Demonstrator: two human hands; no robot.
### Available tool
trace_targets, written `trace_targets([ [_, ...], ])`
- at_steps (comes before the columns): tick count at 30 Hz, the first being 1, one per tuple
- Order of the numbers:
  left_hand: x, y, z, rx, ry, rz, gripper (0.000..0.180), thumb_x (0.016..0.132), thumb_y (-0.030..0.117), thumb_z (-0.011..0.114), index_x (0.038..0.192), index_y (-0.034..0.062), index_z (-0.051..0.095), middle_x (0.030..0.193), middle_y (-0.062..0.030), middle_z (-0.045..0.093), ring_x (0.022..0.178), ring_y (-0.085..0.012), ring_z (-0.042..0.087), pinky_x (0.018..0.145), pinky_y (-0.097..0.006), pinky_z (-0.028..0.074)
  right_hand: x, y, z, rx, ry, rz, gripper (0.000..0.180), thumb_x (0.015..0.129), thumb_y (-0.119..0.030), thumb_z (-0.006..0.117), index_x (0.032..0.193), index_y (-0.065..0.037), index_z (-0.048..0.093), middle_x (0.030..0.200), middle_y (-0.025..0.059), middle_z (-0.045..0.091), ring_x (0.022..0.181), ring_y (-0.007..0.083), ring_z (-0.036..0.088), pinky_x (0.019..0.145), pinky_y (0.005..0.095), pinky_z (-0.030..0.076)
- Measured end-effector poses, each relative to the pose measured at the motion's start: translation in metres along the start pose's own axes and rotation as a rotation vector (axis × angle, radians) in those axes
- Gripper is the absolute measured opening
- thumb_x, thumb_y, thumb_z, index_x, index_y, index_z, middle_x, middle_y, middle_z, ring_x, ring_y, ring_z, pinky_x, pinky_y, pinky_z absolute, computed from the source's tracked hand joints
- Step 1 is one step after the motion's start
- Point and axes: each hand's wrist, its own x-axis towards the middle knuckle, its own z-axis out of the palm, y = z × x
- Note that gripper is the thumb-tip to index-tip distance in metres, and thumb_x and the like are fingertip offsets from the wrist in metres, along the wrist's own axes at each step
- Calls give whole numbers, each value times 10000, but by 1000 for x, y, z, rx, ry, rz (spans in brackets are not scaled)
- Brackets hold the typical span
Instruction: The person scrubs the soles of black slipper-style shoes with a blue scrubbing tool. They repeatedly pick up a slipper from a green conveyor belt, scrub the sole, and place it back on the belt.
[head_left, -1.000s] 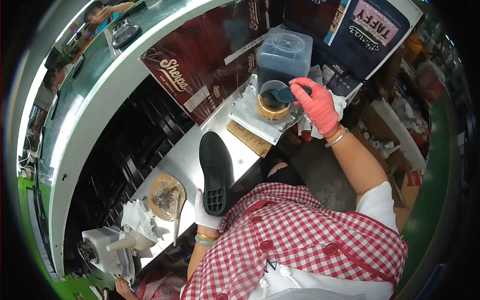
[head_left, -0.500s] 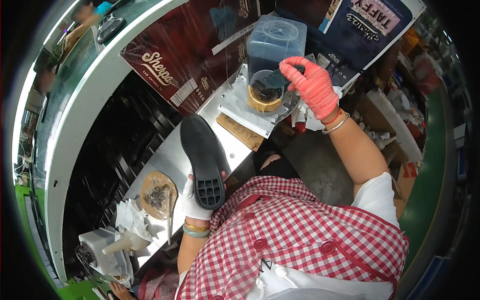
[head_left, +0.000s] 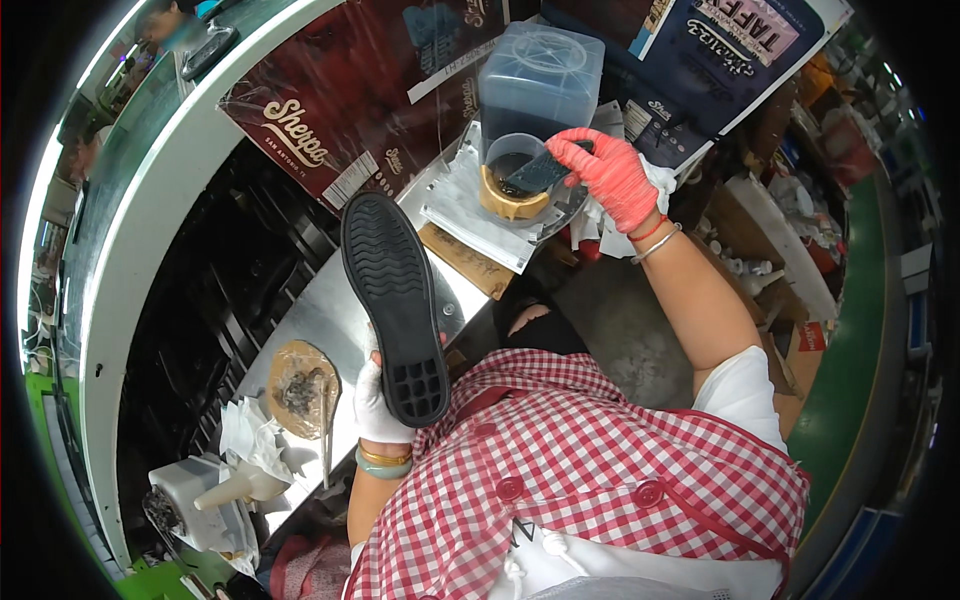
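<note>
My left hand (head_left: 380, 408), in a white glove, holds a black shoe sole (head_left: 398, 310) by its heel end. The sole stands slanted, its open heel grid near my apron and its toe pointing away. In my pink-gloved right hand (head_left: 612, 180) is a dark flat brush (head_left: 540, 174), pinched between thumb and fingers. Its lower end is inside a clear cup (head_left: 513, 152) of dark liquid, wrapped around with tan tape. Behind the cup stands a translucent square container (head_left: 541, 80), upside down. The brush tip is hidden in the cup.
A narrow metal bench (head_left: 345, 290) runs diagonally before me. On it are a tan board (head_left: 466, 262), a round tan lid with dark residue and a stick (head_left: 302, 390), and crumpled white paper (head_left: 250, 432). A white bottle (head_left: 240, 485) lies lower left. Dark red cardboard (head_left: 340, 110) screens the back.
My right hand has moved down and left, bringing the brush into the cup. The sole has turned slightly, so its ridged face shows more. The whole view has shifted a little.
</note>
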Motion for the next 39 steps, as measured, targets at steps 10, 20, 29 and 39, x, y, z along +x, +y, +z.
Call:
trace_targets([
  [10, 0, -10, -7, -60, 44, -34, 572, 930, 421, 433, 1402, 135, 281, 1291, -223, 455, 1144, -370, 505, 910, -449, 476, 3, 5, -4, 39, -4, 36, 268, 848, -252, 638, 975, -15, 648, 826, 38, 645, 553, 86, 547, 554, 211, 442],
  [20, 4, -18, -21, -215, 25, 22, 731, 862, 622, 409, 1318, 51, 392, 1242, -205, 497, 1139, -395, 495, 815, -491, 515, -69, -10, 63, 451, -140, 203, 216, 915, -250, 540, 925, -50, 621, 742, 24, 631, 534, 54, 576, 437, 143, 394],
  [29, -6, -14, -15, -62, -10, 32, 885, 806, 698, 418, 1413, 88, 213, 1278, -190, 439, 1071, -303, 551, 797, -389, 553, -99, -17, 124, 432, -247, 202, 253, 907, -252, 557, 978, -17, 621, 834, 41, 647, 585, 106, 619, 479, 179, 447],
  [39, 1, -11, -21, -107, 6, 58, 864, 808, 719, 380, 1406, 108, 257, 1256, -154, 464, 1074, -297, 542, 838, -408, 493, -123, -23, 125, 267, -312, 191, 230, 909, -221, 549, 958, -11, 629, 771, 47, 628, 587, 102, 607, 508, 201, 469],
])
